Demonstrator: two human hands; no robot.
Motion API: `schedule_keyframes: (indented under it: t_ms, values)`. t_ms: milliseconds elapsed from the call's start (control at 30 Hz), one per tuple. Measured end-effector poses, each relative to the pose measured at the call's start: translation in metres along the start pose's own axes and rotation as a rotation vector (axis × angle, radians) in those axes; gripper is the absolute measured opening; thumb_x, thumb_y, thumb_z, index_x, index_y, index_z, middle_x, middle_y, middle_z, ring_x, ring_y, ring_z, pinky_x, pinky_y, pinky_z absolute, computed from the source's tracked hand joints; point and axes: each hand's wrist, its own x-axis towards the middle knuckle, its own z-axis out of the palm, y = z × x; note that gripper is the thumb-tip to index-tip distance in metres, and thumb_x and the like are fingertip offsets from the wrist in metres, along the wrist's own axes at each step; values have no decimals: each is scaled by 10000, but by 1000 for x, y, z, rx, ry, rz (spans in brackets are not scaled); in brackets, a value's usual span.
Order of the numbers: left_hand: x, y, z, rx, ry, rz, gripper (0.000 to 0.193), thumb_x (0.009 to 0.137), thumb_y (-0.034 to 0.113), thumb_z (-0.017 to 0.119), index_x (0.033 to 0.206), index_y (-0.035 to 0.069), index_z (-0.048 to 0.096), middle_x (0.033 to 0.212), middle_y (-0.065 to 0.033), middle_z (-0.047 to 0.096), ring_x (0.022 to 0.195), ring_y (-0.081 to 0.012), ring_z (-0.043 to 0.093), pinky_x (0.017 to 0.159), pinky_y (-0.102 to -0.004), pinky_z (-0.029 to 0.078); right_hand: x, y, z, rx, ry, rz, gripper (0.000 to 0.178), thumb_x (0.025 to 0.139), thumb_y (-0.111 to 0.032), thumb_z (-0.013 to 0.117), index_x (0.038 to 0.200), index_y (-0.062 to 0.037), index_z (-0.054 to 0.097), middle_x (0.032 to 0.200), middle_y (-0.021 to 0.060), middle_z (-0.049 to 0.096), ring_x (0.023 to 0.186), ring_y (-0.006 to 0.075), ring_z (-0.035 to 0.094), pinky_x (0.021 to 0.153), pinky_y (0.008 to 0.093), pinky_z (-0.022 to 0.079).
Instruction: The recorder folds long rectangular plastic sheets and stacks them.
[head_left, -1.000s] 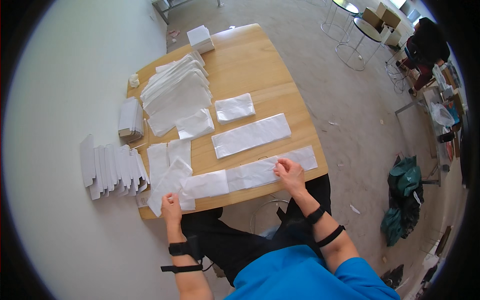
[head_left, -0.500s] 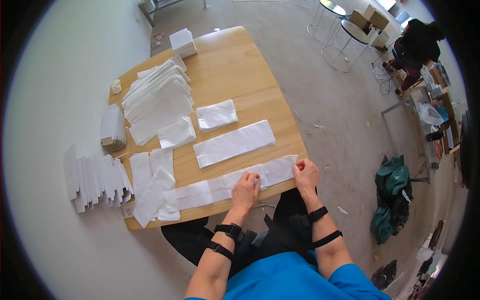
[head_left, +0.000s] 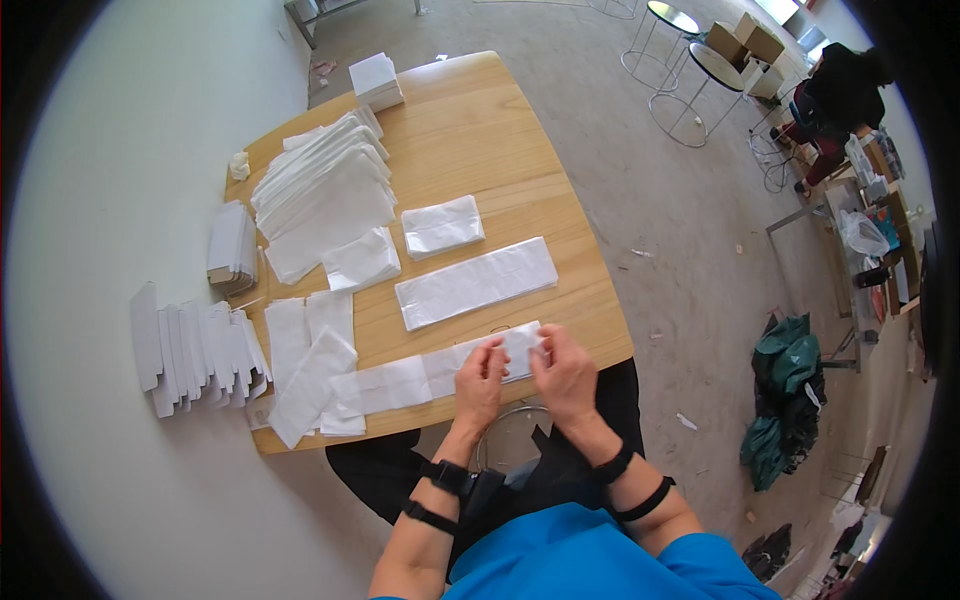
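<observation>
A long strip of thin white sheet (head_left: 380, 387), creased across, lies along the table's near edge, its right end doubled over. My right hand (head_left: 566, 378) has its fingers closed at that folded end. On the strip's near side my left hand (head_left: 480, 382) rests with fingers loosely bent and thumb apart, seemingly holding nothing. Just beyond lies a flat folded white strip (head_left: 476, 284), and past it a shorter folded white bundle (head_left: 442, 226). Several loose white sheets (head_left: 315, 385) overlap at the strip's left end.
The wooden table (head_left: 480, 130) carries a fanned pile of white sheets (head_left: 325, 195) and a stack of white cards (head_left: 376, 82). Flattened white cartons (head_left: 200, 350) stand by the wall. To the right are round stools (head_left: 715, 65), dark green bags (head_left: 785, 370) and a person (head_left: 845, 95) at a bench.
My right hand has moved left, bringing the strip's right end over onto the strip. My left hand has stayed near its place, its fingers lifted slightly.
</observation>
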Motion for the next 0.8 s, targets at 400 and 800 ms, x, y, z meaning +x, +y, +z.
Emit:
schedule_keyframes:
  t_ms: [400, 800]
  values:
    - [1, -19, -25, 107, 440, 15, 489, 793, 102, 688, 1224, -7, 485, 830, -96, 664, 715, -159, 634, 673, -297, 522, -4, 28, 21, 108, -6, 178, 132, 804, -135, 648, 866, -20, 629, 735, 133, 645, 685, 292, 643, 630, 376, 495]
    - [2, -13, -34, 289, 429, -34, 477, 768, 128, 700, 1191, 1, 519, 797, -94, 673, 705, -179, 644, 674, -309, 519, 23, 60, 35, 18, -99, 248, 152, 751, -166, 711, 744, -28, 647, 703, 132, 654, 668, 287, 642, 629, 392, 494]
